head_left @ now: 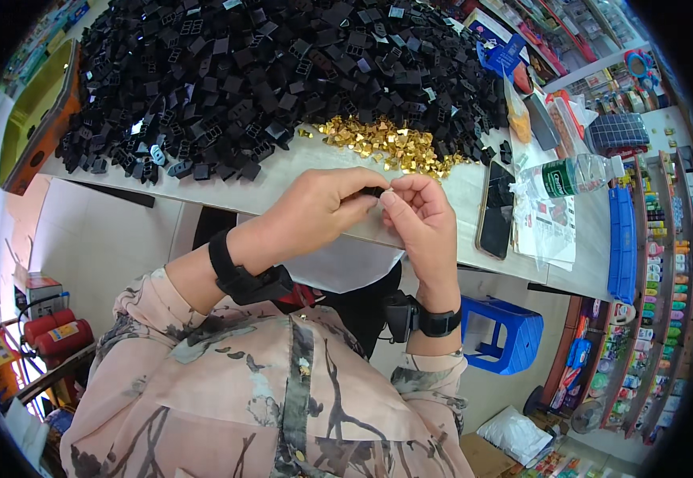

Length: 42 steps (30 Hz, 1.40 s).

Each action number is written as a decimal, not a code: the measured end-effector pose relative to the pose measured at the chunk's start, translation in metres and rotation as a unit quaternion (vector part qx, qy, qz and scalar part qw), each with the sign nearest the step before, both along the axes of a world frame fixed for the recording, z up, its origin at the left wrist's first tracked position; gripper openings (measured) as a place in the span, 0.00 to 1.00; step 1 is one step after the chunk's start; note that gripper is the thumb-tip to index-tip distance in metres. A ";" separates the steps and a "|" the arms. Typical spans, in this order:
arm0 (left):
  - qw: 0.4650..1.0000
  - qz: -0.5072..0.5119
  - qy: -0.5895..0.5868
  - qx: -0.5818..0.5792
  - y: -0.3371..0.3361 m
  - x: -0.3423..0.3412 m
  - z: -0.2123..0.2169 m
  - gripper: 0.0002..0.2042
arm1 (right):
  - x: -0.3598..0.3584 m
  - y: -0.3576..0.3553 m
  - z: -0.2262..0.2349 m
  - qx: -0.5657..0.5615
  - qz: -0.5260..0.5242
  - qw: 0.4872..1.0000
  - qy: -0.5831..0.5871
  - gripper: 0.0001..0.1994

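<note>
Both hands meet at the table's near edge. Between the thumb and forefinger of my left hand (pixel 314 209) is a small black plastic piece (pixel 374 191), mostly covered by the fingers. My right hand (pixel 422 219) pinches at the piece's right end, thumb against forefinger, with its other fingers curled in. Whatever lies in that pinch is too small to make out. Just beyond the hands lies a heap of small shiny gold pieces (pixel 390 143). A large mound of black plastic pieces (pixel 259 72), block-shaped with openings, spreads over the table behind it.
Right of the hands a phone (pixel 495 211) lies near papers (pixel 549 231) and a clear plastic bottle (pixel 573 175) on its side. An orange-and-yellow bin (pixel 40 119) stands at the left. Below are a blue stool (pixel 505 334) and red extinguishers (pixel 60 334); stocked shelves (pixel 657 295) line the right.
</note>
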State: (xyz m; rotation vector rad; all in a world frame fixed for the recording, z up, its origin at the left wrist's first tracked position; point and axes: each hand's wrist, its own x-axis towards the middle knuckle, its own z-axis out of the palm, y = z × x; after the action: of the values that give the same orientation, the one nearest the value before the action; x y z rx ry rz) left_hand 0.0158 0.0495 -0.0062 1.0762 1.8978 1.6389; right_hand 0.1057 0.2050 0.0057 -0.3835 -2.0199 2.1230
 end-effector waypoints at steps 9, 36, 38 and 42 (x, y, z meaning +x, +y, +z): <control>0.977 0.052 0.181 0.096 -0.002 0.001 -0.013 0.11 | -0.005 -0.004 0.006 -0.047 0.040 0.998 -0.010 0.11; 0.992 0.040 -0.087 0.081 -0.001 -0.003 -0.012 0.14 | -0.017 0.039 -0.016 0.405 -0.180 0.896 0.017 0.06; 0.996 0.029 -0.061 0.055 -0.003 -0.002 -0.009 0.14 | -0.015 0.041 -0.017 0.384 -0.182 0.905 0.012 0.05; 0.998 0.012 -0.058 0.031 -0.005 0.001 -0.005 0.15 | -0.013 0.043 -0.021 0.358 -0.175 0.917 0.031 0.04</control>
State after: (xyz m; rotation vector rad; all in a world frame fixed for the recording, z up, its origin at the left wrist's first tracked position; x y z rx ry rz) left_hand 0.0165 0.0450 -0.0115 0.9620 1.8031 1.7459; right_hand 0.0927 0.2485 -0.0151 -0.4893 -2.2947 1.0722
